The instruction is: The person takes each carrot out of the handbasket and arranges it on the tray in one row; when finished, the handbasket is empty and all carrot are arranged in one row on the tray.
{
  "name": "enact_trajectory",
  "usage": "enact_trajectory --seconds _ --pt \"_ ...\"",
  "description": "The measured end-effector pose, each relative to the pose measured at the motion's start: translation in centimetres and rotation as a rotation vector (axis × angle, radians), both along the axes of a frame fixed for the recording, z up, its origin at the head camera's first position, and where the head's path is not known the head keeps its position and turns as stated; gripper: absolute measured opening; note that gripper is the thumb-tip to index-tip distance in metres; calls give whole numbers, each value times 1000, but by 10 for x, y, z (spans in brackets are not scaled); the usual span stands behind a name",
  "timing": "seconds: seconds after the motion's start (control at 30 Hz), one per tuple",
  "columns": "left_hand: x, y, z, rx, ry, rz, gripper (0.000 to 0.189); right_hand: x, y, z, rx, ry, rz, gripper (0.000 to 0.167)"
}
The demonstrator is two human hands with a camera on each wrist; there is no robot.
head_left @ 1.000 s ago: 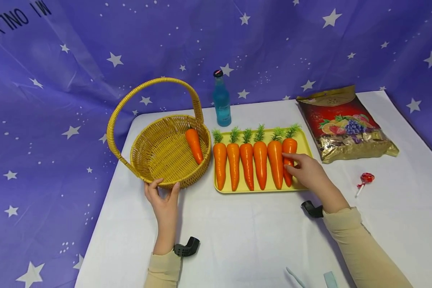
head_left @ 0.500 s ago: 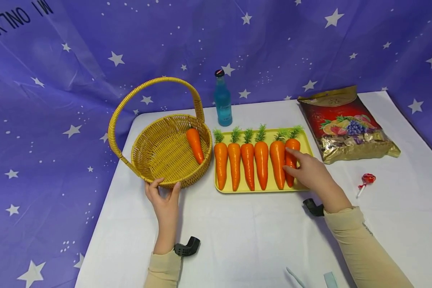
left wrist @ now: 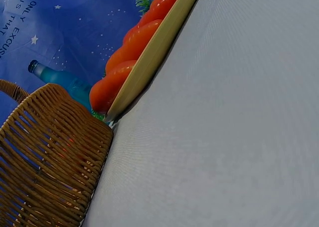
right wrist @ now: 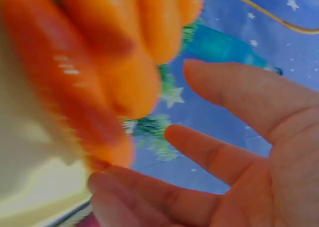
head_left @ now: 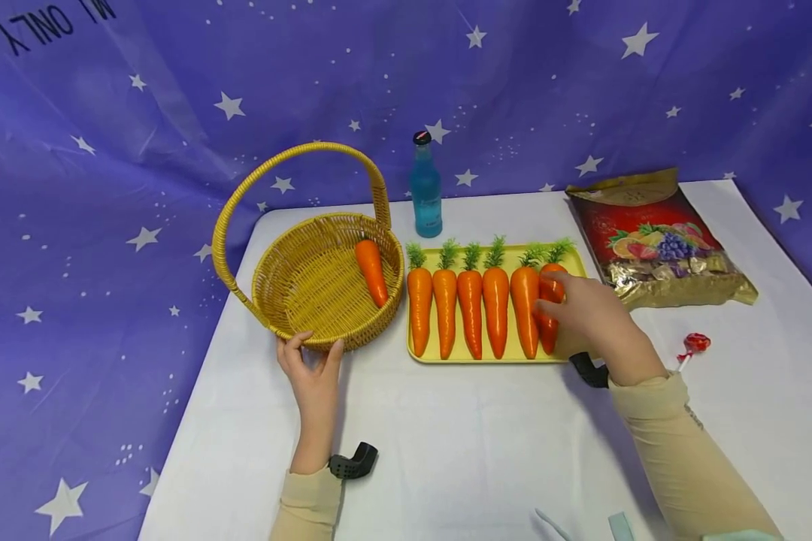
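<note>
In the head view my left hand (head_left: 314, 387) grips the near rim of a yellow wicker basket (head_left: 359, 336), with fingers over the edge and thumb at the outside. One orange carrot (head_left: 372, 272) lies inside. My right hand (head_left: 595, 308) is over the rightmost carrot (head_left: 549, 340) on a yellow tray (head_left: 575, 263), its thumb and fingers spread. The right wrist view shows that carrot (right wrist: 60, 67) with fingertips (right wrist: 102, 179) right at its leafy end and the thumb apart from it. Several more carrots (head_left: 496, 312) lie side by side to its left, green tops away from me.
A blue bottle (head_left: 426, 195) stands behind the tray. At the back right lies a red and gold candy bag (head_left: 656, 240), with a red lollipop (head_left: 697, 343) in front of it. Pale blue pieces (head_left: 620, 526) show at the near table edge.
The right hand has moved slightly away from me along the rightmost carrot, with its fingers still spread. My left hand stays at the basket rim. The head view has shifted a little.
</note>
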State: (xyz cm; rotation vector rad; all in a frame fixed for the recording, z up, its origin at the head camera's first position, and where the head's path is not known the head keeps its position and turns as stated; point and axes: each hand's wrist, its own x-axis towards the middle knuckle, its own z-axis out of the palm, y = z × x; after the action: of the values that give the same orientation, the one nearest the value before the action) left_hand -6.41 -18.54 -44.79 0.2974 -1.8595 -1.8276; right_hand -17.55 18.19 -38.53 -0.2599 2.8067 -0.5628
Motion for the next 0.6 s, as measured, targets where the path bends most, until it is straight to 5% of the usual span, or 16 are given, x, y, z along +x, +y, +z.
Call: enact_trajectory --seconds 0.27,0.6 --pt "1 -2 1 -33 -36 3 53 -12 -48 31 -133 123 86 50" --pt "0 -3 1 -27 -33 -2 53 -31 -148 44 -493 -60 276 49"
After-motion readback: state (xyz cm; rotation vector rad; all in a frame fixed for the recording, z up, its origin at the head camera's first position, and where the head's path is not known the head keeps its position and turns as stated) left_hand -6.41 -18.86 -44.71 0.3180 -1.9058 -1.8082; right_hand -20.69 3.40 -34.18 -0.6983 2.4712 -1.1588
